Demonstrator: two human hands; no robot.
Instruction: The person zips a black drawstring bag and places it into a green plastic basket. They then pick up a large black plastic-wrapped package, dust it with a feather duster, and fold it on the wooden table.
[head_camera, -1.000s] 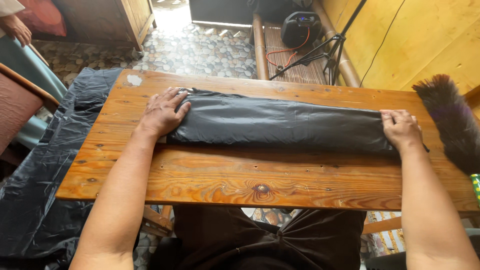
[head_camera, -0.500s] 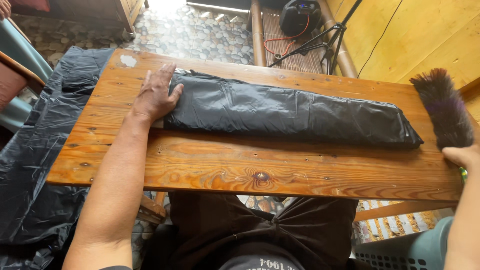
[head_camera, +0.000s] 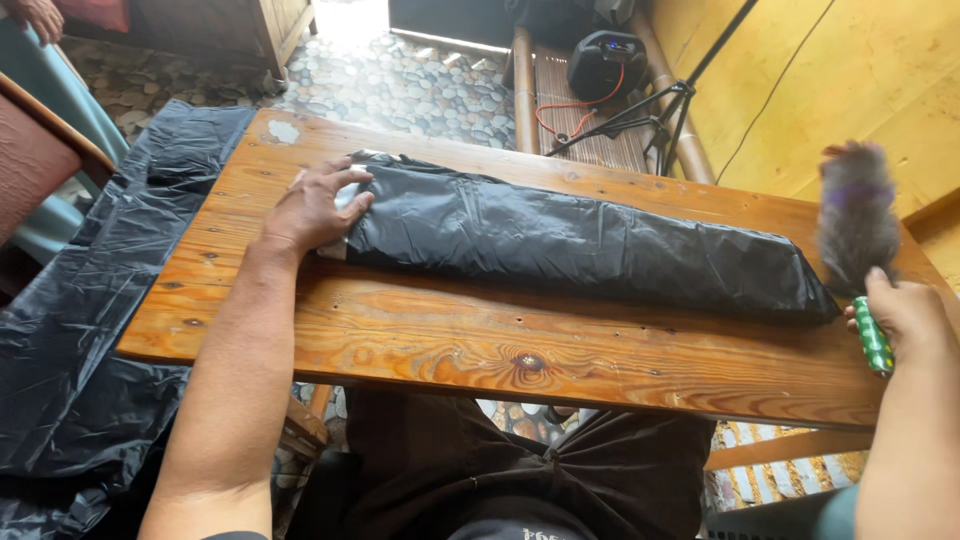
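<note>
A long folded black plastic sheet (head_camera: 580, 240) lies across the wooden table (head_camera: 420, 340). My left hand (head_camera: 315, 205) rests flat on its left end, fingers spread, pressing it down. At the table's right edge my right hand (head_camera: 900, 315) grips the green handle of a feather duster (head_camera: 855, 220), whose dark, blurred feathers stand upright just past the sheet's right end.
More black plastic sheeting (head_camera: 80, 330) hangs off the table's left side down to the floor. A tripod (head_camera: 640, 115) and a small black device with a red cable (head_camera: 605, 60) stand beyond the table. A yellow wooden wall (head_camera: 850, 70) runs along the right. Another person's hand (head_camera: 40, 15) shows at top left.
My right hand left the sheet's right end, took hold of the feather duster at the table's edge and lifted it upright. My left hand has stayed on the left end.
</note>
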